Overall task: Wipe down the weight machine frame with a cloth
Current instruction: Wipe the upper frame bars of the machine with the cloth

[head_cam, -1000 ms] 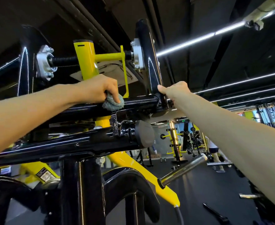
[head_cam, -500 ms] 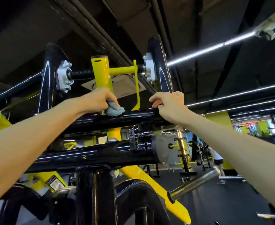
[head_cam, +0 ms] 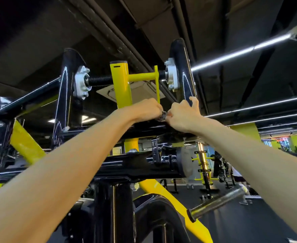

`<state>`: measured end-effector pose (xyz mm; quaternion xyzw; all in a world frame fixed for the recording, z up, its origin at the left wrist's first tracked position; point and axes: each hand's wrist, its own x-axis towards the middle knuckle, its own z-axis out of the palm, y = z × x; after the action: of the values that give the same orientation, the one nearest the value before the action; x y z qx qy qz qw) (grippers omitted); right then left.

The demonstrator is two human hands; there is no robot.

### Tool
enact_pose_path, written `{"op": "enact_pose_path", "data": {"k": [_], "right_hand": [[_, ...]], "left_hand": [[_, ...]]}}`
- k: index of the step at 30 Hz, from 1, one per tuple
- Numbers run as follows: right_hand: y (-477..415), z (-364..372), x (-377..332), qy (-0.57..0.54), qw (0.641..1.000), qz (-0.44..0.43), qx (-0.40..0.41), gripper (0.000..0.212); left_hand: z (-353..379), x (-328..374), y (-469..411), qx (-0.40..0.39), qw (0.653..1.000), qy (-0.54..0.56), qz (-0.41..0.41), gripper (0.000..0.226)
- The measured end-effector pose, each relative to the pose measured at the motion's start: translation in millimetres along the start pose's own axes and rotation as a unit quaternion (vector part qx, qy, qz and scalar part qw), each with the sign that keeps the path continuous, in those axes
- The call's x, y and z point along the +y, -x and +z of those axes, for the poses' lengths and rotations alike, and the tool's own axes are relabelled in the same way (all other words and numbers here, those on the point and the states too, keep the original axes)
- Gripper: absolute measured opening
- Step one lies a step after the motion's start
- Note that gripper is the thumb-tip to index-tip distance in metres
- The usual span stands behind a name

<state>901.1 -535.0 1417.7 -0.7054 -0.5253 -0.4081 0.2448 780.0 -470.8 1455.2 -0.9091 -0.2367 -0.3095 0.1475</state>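
The weight machine frame (head_cam: 135, 166) is glossy black tubing with a yellow upright post (head_cam: 120, 85) between two black uprights. My left hand (head_cam: 144, 108) is closed around a small grey-green cloth (head_cam: 163, 116), pressed on the black crossbar (head_cam: 98, 131) just right of the yellow post. Only a scrap of the cloth shows between my two hands. My right hand (head_cam: 183, 114) is right beside it, its thumb and forefinger touching the cloth's edge and its other fingers against the right black upright (head_cam: 184, 72).
A chrome weight peg (head_cam: 216, 201) sticks out at lower right. A thick black column (head_cam: 112, 213) and a yellow diagonal arm (head_cam: 172, 200) stand below my arms. Yellow racks (head_cam: 203, 165) and a person (head_cam: 235, 172) are on the gym floor behind.
My left hand slid the cloth rightward along the crossbar toward the right upright. My right hand shifted down to meet the cloth. The view tilted upward.
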Motion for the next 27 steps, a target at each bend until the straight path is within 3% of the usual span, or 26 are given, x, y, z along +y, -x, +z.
{"op": "enact_pose_path", "data": {"k": [3, 7, 9, 12, 13, 15, 16, 17, 20, 22, 25, 27], "right_hand": [[-7, -9, 1, -0.029, 0.998, 0.010, -0.048, 0.032], [-11, -19, -7, -0.037, 0.996, 0.017, -0.082, 0.023], [-15, -27, -18, 0.002, 0.996, 0.018, -0.093, 0.017], [-20, -38, -49, 0.018, 0.994, 0.013, -0.105, 0.054], [-21, -41, -60, 0.000, 0.994, 0.006, -0.109, 0.055], [-24, -43, -78, -0.031, 0.991, -0.022, -0.128, 0.031], [-25, -40, -85, -0.027, 0.988, -0.038, -0.144, 0.011], [-26, -36, -89, -0.023, 0.987, -0.052, -0.151, 0.005], [-25, -22, -92, -0.016, 0.985, -0.057, -0.161, 0.036], [-27, -17, -91, -0.031, 0.990, -0.035, -0.134, 0.053], [-30, -14, -92, -0.030, 0.993, -0.024, -0.115, 0.051], [-29, -13, -93, -0.033, 0.993, -0.024, -0.112, 0.055]], "left_hand": [[-7, -23, 6, 0.004, 1.000, -0.006, 0.021, 0.023], [-24, -87, 30, -0.037, 0.991, -0.108, -0.068, 0.022], [-24, -81, 31, -0.022, 0.992, -0.101, -0.066, 0.023], [-9, -54, 31, 0.033, 0.999, -0.005, -0.014, 0.041], [-4, -54, 35, 0.054, 0.998, 0.015, 0.003, 0.047], [-5, -79, 50, 0.083, 0.996, 0.021, -0.002, 0.048], [-8, -101, 58, 0.072, 0.997, 0.002, -0.030, 0.046], [-13, -120, 68, 0.052, 0.995, -0.031, -0.074, 0.044], [-24, -134, 75, 0.031, 0.984, -0.101, -0.145, 0.038], [-18, -116, 66, 0.067, 0.992, -0.059, -0.092, 0.040], [4, -98, 67, 0.127, 0.992, -0.001, 0.015, 0.054], [6, -114, 75, 0.141, 0.990, 0.000, 0.020, 0.057]]}}
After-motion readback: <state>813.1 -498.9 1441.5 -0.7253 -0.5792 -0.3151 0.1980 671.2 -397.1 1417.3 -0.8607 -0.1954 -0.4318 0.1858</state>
